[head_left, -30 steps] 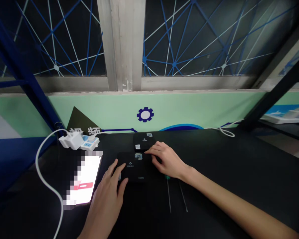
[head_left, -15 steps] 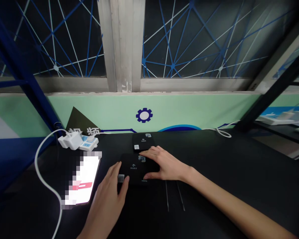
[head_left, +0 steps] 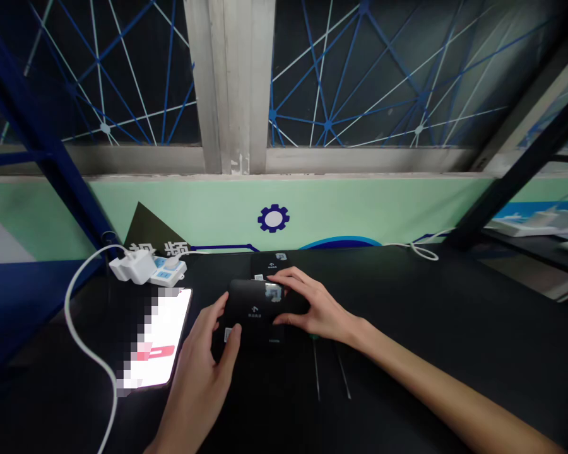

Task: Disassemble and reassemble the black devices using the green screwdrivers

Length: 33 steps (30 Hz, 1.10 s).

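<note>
A flat black set-top box (head_left: 258, 318) with a pale logo and stickers is held between my two hands, its far edge tipped up off the table. My left hand (head_left: 208, 353) grips its left side, thumb on the near left corner. On the right side, my right hand (head_left: 312, 306) has its fingers over the far corner and its thumb at the side. Behind it lies a second similar black box (head_left: 264, 266), partly covered by the first. Two thin metal shafts (head_left: 317, 372) (head_left: 343, 372) point toward me beneath my right hand, which hides their other ends.
A phone (head_left: 163, 347) with a lit screen lies left of my left hand. Farther back sits a white power strip (head_left: 168, 272) with plugs, and a white cable (head_left: 76, 328) curves down the left side. Another white cable (head_left: 423, 252) loops at the back right by the wall.
The near black box has risen and tilted slightly, now covering more of the box behind it. Both hands have closed in on its sides and come up with it.
</note>
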Motion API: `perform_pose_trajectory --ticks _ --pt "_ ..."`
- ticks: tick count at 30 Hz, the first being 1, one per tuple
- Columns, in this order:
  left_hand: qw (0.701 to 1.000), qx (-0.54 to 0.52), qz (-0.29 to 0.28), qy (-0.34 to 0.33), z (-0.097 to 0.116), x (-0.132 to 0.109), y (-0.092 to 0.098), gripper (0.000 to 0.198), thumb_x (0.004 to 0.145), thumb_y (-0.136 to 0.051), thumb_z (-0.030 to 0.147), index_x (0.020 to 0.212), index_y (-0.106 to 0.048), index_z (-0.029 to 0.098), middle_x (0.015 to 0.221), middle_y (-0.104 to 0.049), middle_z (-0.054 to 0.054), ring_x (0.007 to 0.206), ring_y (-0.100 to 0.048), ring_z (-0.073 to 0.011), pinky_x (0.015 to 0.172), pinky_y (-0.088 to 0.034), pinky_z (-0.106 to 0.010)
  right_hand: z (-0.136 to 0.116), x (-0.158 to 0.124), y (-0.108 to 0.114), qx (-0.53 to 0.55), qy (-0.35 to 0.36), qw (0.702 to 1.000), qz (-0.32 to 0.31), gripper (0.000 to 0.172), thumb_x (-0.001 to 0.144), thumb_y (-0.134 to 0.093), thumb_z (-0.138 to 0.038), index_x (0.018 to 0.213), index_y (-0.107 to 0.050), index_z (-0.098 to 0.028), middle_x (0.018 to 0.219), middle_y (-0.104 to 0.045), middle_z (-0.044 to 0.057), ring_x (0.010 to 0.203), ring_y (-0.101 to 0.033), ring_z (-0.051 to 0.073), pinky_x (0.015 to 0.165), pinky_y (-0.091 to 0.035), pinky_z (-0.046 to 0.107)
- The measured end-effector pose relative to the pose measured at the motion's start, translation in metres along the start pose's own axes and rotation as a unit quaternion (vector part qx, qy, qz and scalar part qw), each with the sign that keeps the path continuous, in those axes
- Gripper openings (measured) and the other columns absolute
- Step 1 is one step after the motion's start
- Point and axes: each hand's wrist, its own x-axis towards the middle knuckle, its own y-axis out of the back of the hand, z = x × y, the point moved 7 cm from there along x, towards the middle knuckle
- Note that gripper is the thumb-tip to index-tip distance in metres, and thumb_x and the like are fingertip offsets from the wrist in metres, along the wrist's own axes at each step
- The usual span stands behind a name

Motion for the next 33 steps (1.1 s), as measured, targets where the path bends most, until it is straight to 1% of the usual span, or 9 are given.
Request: perform_pose_trajectory --ticks 4,6,8,10,12,22,27,30,33 --pt "0.974 -0.210 0.001 0.089 -0.004 0.000 0.004 0.057 0.091 -0.061 0.048 0.143 -0.053 0.027 0.149 -0.054 -0.009 0.142 -0.043 -0.0310 0.117 -0.036 -0.049 -0.008 -0.002 0.007 -0.017 0.056 0.996 0.063 0.063 0.089 -0.073 -0.031 0.146 -0.046 -0.031 0.129 -0.059 0.010 0.115 -0.063 0.025 0.096 -0.058 0.041" --pt "0.933 -0.335 -0.023 0.133 -0.006 0.000 0.001 0.052 0.092 -0.060 0.046 0.139 -0.059 0.025 0.152 -0.052 -0.007 0.145 -0.039 -0.0296 0.119 -0.035 -0.045 -0.012 -0.004 0.009 -0.026 0.081 0.993 0.085 0.061 0.091 -0.071 -0.028 0.147 -0.046 -0.031 0.129 -0.060 0.010 0.115 -0.063 0.025 0.095 -0.058 0.039" --pt "0.876 -0.450 -0.050 0.168 -0.009 0.001 -0.002 0.050 0.094 -0.054 0.046 0.137 -0.061 0.022 0.151 -0.052 -0.007 0.146 -0.039 -0.0281 0.118 -0.038 -0.042 -0.016 -0.006 0.011 -0.037 0.099 0.989 0.100 0.057 0.093 -0.069 -0.026 0.146 -0.048 -0.030 0.128 -0.061 0.010 0.114 -0.065 0.024 0.095 -0.059 0.037" --pt "0.836 -0.505 -0.054 0.210 -0.014 0.001 -0.005 0.053 0.094 -0.051 0.044 0.141 -0.058 0.019 0.150 -0.054 -0.008 0.146 -0.038 -0.0266 0.119 -0.037 -0.041 -0.019 -0.008 0.012 -0.055 0.115 0.986 0.111 0.053 0.093 -0.068 -0.023 0.143 -0.051 -0.028 0.126 -0.063 0.011 0.113 -0.065 0.024 0.093 -0.059 0.036" --pt "0.814 -0.528 -0.050 0.237 -0.019 0.001 -0.007 0.056 0.094 -0.050 0.042 0.144 -0.055 0.018 0.149 -0.055 -0.009 0.147 -0.037 -0.0255 0.120 -0.035 -0.039 -0.022 -0.010 0.013 -0.073 0.133 0.981 0.122 0.047 0.094 -0.067 -0.021 0.139 -0.055 -0.026 0.124 -0.065 0.012 0.109 -0.067 0.023 0.090 -0.060 0.035" --pt "0.806 -0.534 -0.033 0.252 -0.023 0.002 -0.005 0.054 0.094 -0.049 0.040 0.141 -0.057 0.016 0.149 -0.055 -0.009 0.147 -0.036 -0.0215 0.123 -0.027 -0.036 -0.052 -0.020 0.017 -0.077 0.284 0.943 0.157 0.015 0.090 -0.069 -0.013 0.104 -0.071 -0.018 0.104 -0.077 0.013 0.078 -0.072 0.018 0.063 -0.057 0.030" --pt "0.805 -0.531 -0.062 0.256 -0.034 0.003 -0.003 0.065 0.090 -0.048 0.040 0.153 -0.043 0.023 0.150 -0.054 -0.005 0.152 -0.024 -0.0225 0.120 -0.032 -0.039 -0.058 -0.015 0.012 0.002 0.248 0.964 0.098 0.021 0.087 -0.074 -0.023 0.104 -0.067 -0.014 0.094 -0.079 0.012 0.076 -0.075 0.018 0.065 -0.059 0.028" --pt "0.791 -0.557 -0.066 0.245 -0.038 0.005 -0.002 0.070 0.091 -0.047 0.037 0.157 -0.034 0.018 0.150 -0.053 -0.008 0.150 -0.028 -0.0204 0.120 -0.030 -0.033 -0.062 -0.016 0.003 0.012 0.267 0.963 0.041 0.020 0.088 -0.073 -0.030 0.100 -0.066 -0.016 0.091 -0.080 0.010 0.079 -0.076 0.018 0.069 -0.061 0.026" --pt "0.796 -0.551 -0.060 0.244 -0.038 0.004 -0.001 0.069 0.093 -0.047 0.040 0.156 -0.036 0.017 0.150 -0.053 -0.009 0.148 -0.034 -0.0220 0.122 -0.026 -0.034 -0.063 -0.021 -0.008 -0.036 0.302 0.953 0.000 0.017 0.090 -0.071 -0.030 0.097 -0.067 -0.015 0.093 -0.080 0.010 0.082 -0.076 0.019 0.074 -0.062 0.028"
